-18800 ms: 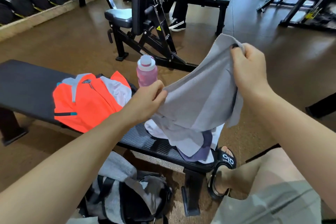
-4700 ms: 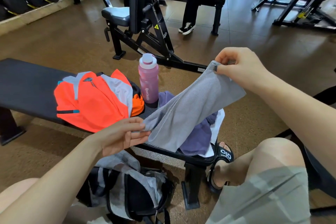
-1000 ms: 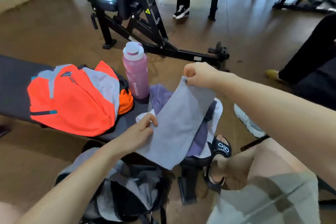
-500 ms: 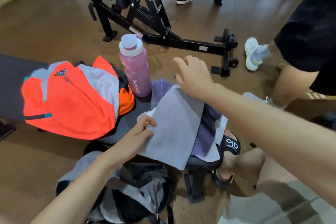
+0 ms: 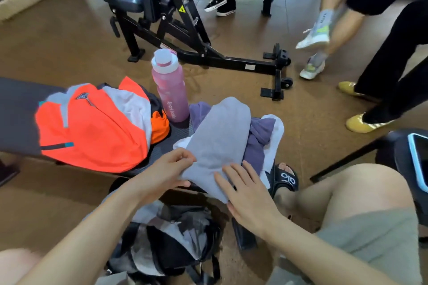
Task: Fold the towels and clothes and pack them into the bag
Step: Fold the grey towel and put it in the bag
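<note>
Towels and clothes sit heaped on a black gym bench (image 5: 16, 109), where a person seated beside it works through the folding stage of the packing job. Largest on the padded top is an orange and grey sports jacket (image 5: 92, 129), spread flat and apparently not yet folded. Below the bench edge, on the brown floor, a grey and black bag (image 5: 171, 238) lies open between the person's knees, well placed to receive each piece. At the bench's near end a grey towel (image 5: 220, 136), folded into a long narrow strip, rests on top of a purple garment (image 5: 257, 139) and a white cloth (image 5: 276, 139), its lower end hanging over the edge. A pink water bottle (image 5: 170, 90) stands upright just behind the pile. The left hand (image 5: 166, 173) pinches the towel's near left edge between thumb and curled fingers. The right hand (image 5: 247, 192) is open, fingers spread, palm laid flat on the towel's lower end and gripping nothing. Judging by the layout, the towel is part-way folded: the next move calls for doubling the strip over once more, pressing it flat, then lowering it into the bag before turning to the remaining garments. The loose overhanging end could slip off the bench if released early.
</note>
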Motion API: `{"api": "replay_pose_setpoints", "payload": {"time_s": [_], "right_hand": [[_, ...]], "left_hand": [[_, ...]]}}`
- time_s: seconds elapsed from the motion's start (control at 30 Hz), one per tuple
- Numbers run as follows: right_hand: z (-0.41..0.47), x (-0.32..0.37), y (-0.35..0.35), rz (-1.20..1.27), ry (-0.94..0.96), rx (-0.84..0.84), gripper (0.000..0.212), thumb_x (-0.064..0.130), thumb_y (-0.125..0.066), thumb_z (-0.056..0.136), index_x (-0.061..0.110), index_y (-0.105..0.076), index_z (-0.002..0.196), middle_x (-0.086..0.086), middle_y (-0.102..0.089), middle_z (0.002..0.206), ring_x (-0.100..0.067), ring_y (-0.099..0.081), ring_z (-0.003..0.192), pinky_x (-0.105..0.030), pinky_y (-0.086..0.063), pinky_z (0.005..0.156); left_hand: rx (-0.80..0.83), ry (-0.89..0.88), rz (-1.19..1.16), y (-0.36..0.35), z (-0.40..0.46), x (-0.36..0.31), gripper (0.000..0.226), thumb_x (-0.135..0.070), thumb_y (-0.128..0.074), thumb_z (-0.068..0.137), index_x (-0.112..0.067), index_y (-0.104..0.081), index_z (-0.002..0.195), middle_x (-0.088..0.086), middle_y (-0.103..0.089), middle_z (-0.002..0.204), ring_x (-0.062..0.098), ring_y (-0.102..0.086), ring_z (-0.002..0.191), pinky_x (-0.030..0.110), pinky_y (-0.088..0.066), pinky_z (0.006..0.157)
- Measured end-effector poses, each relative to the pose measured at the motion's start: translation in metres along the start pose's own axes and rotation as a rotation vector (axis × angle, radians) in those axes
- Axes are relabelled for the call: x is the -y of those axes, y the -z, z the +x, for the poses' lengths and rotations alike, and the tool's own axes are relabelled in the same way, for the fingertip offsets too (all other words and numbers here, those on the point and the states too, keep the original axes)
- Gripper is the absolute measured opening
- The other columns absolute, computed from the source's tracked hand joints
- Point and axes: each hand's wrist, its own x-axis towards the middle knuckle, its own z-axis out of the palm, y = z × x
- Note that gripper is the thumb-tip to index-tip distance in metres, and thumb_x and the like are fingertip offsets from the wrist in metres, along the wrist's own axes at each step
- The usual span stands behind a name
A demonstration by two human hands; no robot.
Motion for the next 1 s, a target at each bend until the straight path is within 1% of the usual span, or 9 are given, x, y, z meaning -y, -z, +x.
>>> {"api": "replay_pose_setpoints", "payload": {"time_s": [0.13,0.27,0.4,0.5,0.63,0.73,0.83,0.9,1.0], "right_hand": [[0.003,-0.001,0.004,0.06,0.037,-0.23,0.041,0.018,-0.046,0.088,0.012,-0.063,0.125,-0.009,-0.063,0.127,-0.033,-0.06,0.115,-0.049,-0.038,0.112],[-0.009,-0.012,0.021,0.439,-0.026,-0.406,0.035,0.011,-0.054,0.086,0.011,-0.068,0.118,-0.003,-0.065,0.123,-0.024,-0.057,0.115,-0.041,-0.041,0.108],[-0.017,-0.018,0.052,0.986,-0.314,-0.276,0.028,0.018,-0.046,0.094,0.018,-0.068,0.111,0.004,-0.067,0.111,-0.015,-0.058,0.106,-0.033,-0.045,0.094],[-0.012,-0.029,0.061,1.085,-0.402,-0.23,0.025,0.022,-0.043,0.088,0.014,-0.066,0.092,-0.002,-0.063,0.091,-0.019,-0.056,0.09,-0.04,-0.044,0.08],[-0.003,-0.035,0.064,1.299,-0.569,-0.161,0.042,0.012,-0.042,0.097,0.036,-0.064,0.07,0.016,-0.057,0.068,-0.006,-0.05,0.068,-0.029,-0.037,0.067],[0.002,-0.039,0.066,1.393,-0.606,-0.047,0.036,0.006,-0.038,0.101,0.024,-0.065,0.086,0.011,-0.052,0.054,-0.007,-0.045,0.049,-0.023,-0.035,0.055],[0.003,-0.039,0.059,1.46,-0.565,-0.014,0.025,0.008,-0.044,0.102,0.018,-0.067,0.102,0.001,-0.069,0.079,-0.017,-0.065,0.067,-0.032,-0.054,0.065],[0.002,-0.038,0.054,1.456,-0.519,-0.011,0.015,0.009,-0.058,0.095,0.021,-0.067,0.1,0.001,-0.07,0.088,-0.017,-0.068,0.082,-0.036,-0.057,0.08],[0.001,-0.038,0.047,1.381,-0.454,-0.034,0.016,0.013,-0.075,0.088,0.026,-0.068,0.092,0.017,-0.07,0.082,-0.005,-0.066,0.082,-0.02,-0.051,0.072]], "left_hand": [[-0.015,0.06,-0.174,-0.006,-0.005,-0.011,0.012,-0.013,-0.054,0.102,-0.013,-0.066,0.102,-0.002,-0.065,0.09,0.006,-0.063,0.076,0.019,-0.054,0.061],[0.013,0.061,-0.228,0.0,-0.014,-0.021,0.022,-0.003,-0.055,0.093,-0.001,-0.069,0.11,0.008,-0.054,0.087,0.008,-0.058,0.067,0.019,-0.055,0.062],[0.197,-0.104,0.14,0.01,-0.028,-0.026,0.052,-0.002,-0.064,0.066,-0.013,-0.072,0.117,0.019,-0.067,0.1,0.017,-0.065,0.088,0.033,-0.054,0.086],[0.088,-0.306,0.511,0.005,-0.025,-0.021,0.035,-0.014,-0.069,0.073,-0.026,-0.072,0.106,0.018,-0.068,0.098,0.013,-0.058,0.082,0.046,-0.052,0.079],[-0.064,-0.537,0.748,-0.001,-0.013,-0.014,0.017,-0.028,-0.062,0.098,-0.031,-0.071,0.084,0.0,-0.052,0.083,0.008,-0.05,0.077,0.031,-0.04,0.07],[-0.045,-0.517,0.687,0.006,-0.004,-0.005,0.024,-0.031,-0.062,0.099,-0.025,-0.072,0.079,-0.003,-0.05,0.096,0.007,-0.054,0.086,0.025,-0.04,0.074],[-0.004,-0.599,0.676,0.009,0.0,0.005,0.025,-0.027,-0.064,0.099,-0.042,-0.072,0.08,-0.014,-0.056,0.114,0.009,-0.059,0.099,0.022,-0.044,0.08],[-0.041,-0.653,0.728,0.008,0.003,0.011,0.025,-0.035,-0.062,0.098,-0.039,-0.068,0.075,-0.019,-0.054,0.121,0.007,-0.056,0.092,0.023,-0.041,0.078],[-0.113,-0.703,0.728,0.003,0.004,0.016,0.033,-0.039,-0.058,0.099,-0.038,-0.062,0.066,-0.021,-0.053,0.132,0.005,-0.054,0.09,0.021,-0.039,0.083]]}}
